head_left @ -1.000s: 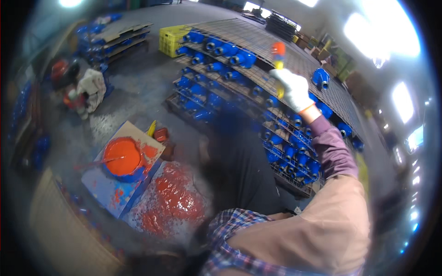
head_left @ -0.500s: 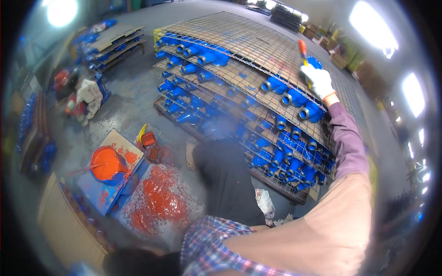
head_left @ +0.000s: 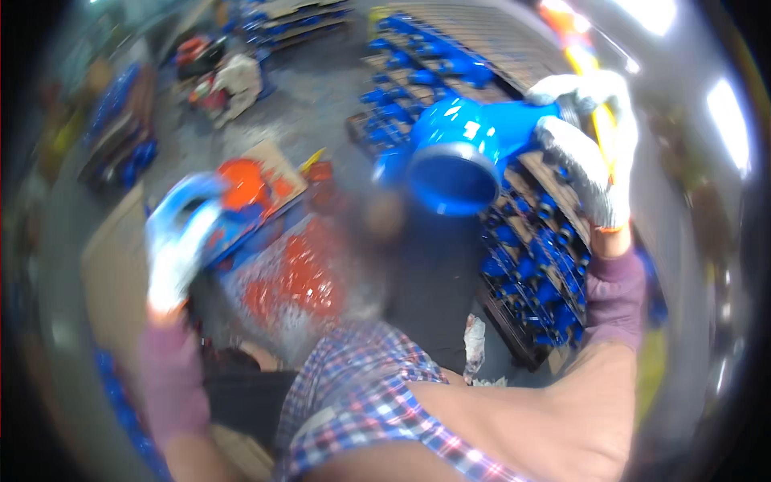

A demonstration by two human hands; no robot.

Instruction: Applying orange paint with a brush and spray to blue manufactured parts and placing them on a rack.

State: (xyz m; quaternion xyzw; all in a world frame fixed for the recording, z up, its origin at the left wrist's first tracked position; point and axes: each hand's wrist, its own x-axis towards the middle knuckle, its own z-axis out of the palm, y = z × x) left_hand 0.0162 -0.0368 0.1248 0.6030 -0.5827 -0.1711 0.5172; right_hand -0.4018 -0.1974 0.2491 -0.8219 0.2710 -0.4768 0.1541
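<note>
My right hand (head_left: 590, 145), in a white knit glove, grips the narrow end of a glossy blue pipe fitting (head_left: 458, 132). The fitting's wide round mouth faces down toward me. A brush-like tool with a yellow handle (head_left: 604, 132) and a red-orange upper end is held against the palm by the same hand. At the left, my gloved left hand (head_left: 173, 249) is blurred and bluish at the fingertips, its fingers curved apart from the thumb with nothing visible between them. Just beyond it is a bucket of orange paint (head_left: 242, 183).
A multi-layer wire-mesh rack (head_left: 514, 48) of blue fittings stands ahead and to the right. Orange paint covers a patch of floor sheeting (head_left: 293, 277). Beside the bucket lies a paint-stained board (head_left: 277, 165). More blue parts sit on a rack (head_left: 301, 28) at the back.
My right hand has come off the rack top, now holding a blue fitting together with the brush-like tool. My left hand has entered at the left. The view has shifted.
</note>
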